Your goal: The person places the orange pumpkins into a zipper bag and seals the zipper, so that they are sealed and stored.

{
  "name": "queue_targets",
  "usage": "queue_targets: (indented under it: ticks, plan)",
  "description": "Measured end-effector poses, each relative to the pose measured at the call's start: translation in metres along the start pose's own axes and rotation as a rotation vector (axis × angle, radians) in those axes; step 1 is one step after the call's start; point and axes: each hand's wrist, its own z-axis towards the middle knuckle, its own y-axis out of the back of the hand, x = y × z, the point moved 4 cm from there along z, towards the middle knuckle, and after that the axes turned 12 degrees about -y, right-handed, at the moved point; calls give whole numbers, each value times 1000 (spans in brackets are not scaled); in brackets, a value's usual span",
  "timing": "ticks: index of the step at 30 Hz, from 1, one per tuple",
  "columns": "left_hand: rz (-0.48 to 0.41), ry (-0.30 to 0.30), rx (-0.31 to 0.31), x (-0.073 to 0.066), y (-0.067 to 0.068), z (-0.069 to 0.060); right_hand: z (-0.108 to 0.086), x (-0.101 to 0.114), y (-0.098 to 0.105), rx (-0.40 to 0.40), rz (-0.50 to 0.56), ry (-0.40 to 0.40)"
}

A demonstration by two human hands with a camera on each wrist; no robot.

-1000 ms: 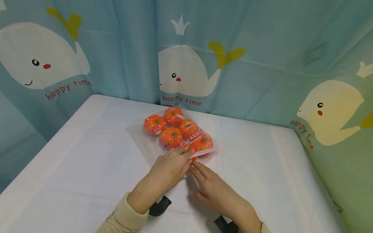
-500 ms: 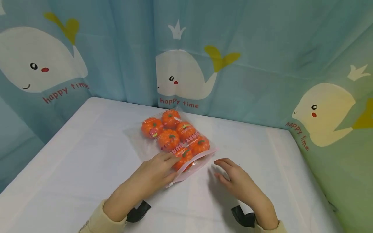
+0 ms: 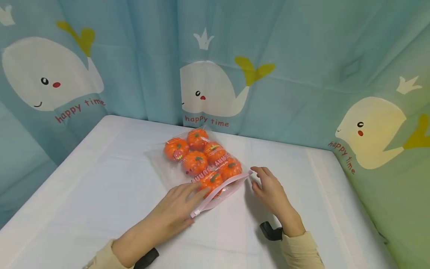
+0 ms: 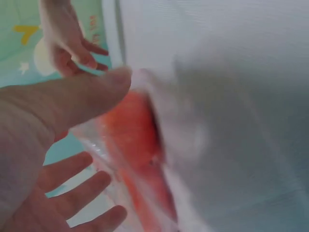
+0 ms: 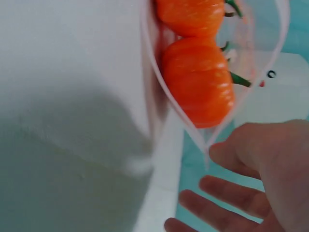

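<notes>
A clear plastic zip bag (image 3: 215,202) with a pink rim lies on the table, its mouth parted toward me. Several small orange toy pumpkins (image 3: 195,163) with green stems sit inside. My left hand (image 3: 174,207) is at the bag's near left side, fingers extended over its edge by the white zip slider (image 3: 197,212). In the left wrist view, the thumb and fingers are spread apart. My right hand (image 3: 273,192) is at the bag's right corner with fingers loosely bent. The right wrist view has its thumb (image 5: 231,152) at the rim's corner; whether it touches is unclear.
A white cloth covers the table (image 3: 100,186). Blue-green curtains (image 3: 302,74) with whale prints rise behind the table and along its sides. Black curved pieces (image 3: 271,231) sit at both wrists.
My hands have drawn apart from the bag's mouth, which now gapes. The left hand moved left and nearer me; the right moved right, then up to the bag's right corner.
</notes>
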Motion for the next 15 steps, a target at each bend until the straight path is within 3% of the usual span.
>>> queue_targets:
  ticks: [6, 9, 15]
  plan:
    - [52, -18, -32, 2, -10, 0, 10, 0, -13, -8, 8, -22]
    - [95, -15, -16, 3, -13, 0, 14, 1, -19, -15, -27, -34]
    - [162, 12, 38, 6, -14, 0, 17, 3, -22, -110, -81, 6]
